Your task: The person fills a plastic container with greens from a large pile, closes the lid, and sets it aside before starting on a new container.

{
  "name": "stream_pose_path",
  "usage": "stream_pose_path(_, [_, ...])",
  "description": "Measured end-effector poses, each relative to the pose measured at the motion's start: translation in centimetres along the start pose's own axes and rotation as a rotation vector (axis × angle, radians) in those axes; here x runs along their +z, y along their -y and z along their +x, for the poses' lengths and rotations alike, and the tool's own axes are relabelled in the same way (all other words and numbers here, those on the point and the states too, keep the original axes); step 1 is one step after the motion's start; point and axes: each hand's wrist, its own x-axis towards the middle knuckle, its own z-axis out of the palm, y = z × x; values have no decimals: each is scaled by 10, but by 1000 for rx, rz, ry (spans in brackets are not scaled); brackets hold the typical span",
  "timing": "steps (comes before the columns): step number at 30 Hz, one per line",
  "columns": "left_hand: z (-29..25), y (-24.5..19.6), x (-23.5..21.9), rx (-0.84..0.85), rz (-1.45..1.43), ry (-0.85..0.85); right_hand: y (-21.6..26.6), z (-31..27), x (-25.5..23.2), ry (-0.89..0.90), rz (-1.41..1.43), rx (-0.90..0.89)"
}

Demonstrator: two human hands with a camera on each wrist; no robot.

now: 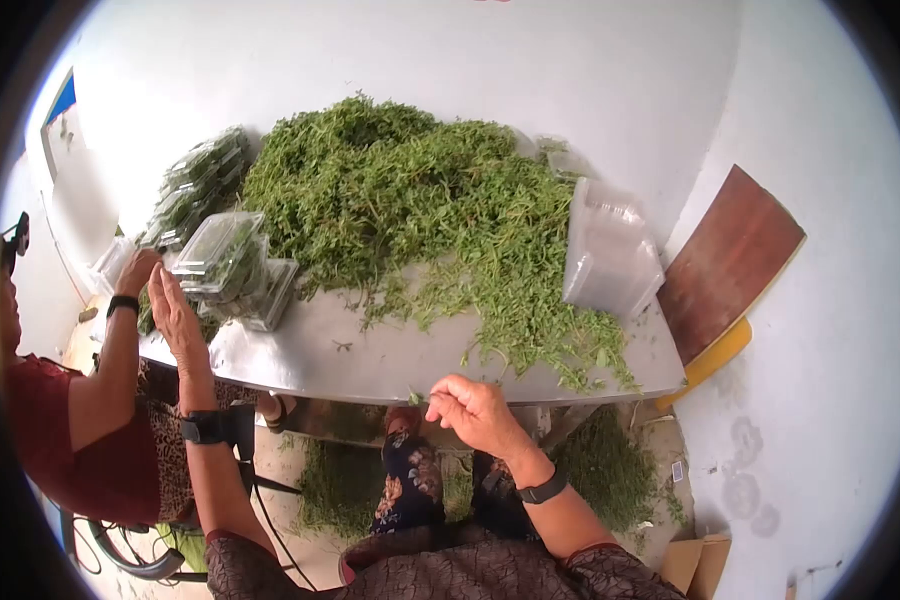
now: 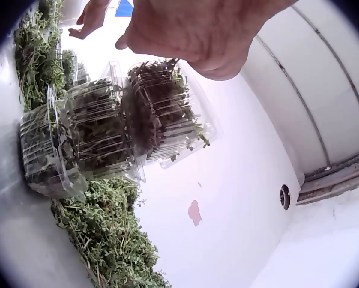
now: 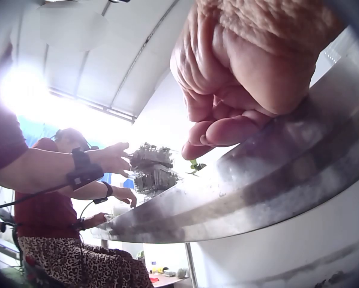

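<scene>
My left hand (image 1: 180,325) is raised at the table's left side with its fingers extended, just left of a stack of clear plastic clamshell boxes (image 1: 215,255) filled with greens. The left wrist view shows these boxes (image 2: 101,129) piled up, the top one tilted, with my hand (image 2: 194,33) above them and holding nothing. Over the table's front edge, my right hand (image 1: 475,415) has its fingers curled and pinches a small green sprig (image 3: 195,165) at the fingertips. A large heap of leafy green stems (image 1: 400,190) covers the back and right of the table.
More filled boxes (image 1: 195,185) are stacked at the back left. Nested clear containers (image 1: 615,250) stand at the table's right end, beside a leaning brown board (image 1: 735,265). Another person (image 1: 90,430) sits at the left, one hand near mine. Greens (image 1: 605,465) lie on the floor below.
</scene>
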Motion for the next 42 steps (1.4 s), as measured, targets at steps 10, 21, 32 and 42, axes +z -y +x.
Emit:
stream_pose_path(10, [-129, -88, 27, 404, 161, 229, 0, 0, 2, -23, -46, 1])
stream_pose_path(21, [-177, -56, 68, 81, 271, 596, 66, -4, -80, -501, -754, -228])
stream_pose_path(32, [-184, -53, 72, 181, 390, 603, 45, 24, -203, -528, -1341, -229])
stream_pose_path(42, [-182, -58, 72, 110, 340, 607, 47, 47, -234, -324, -1063, 52])
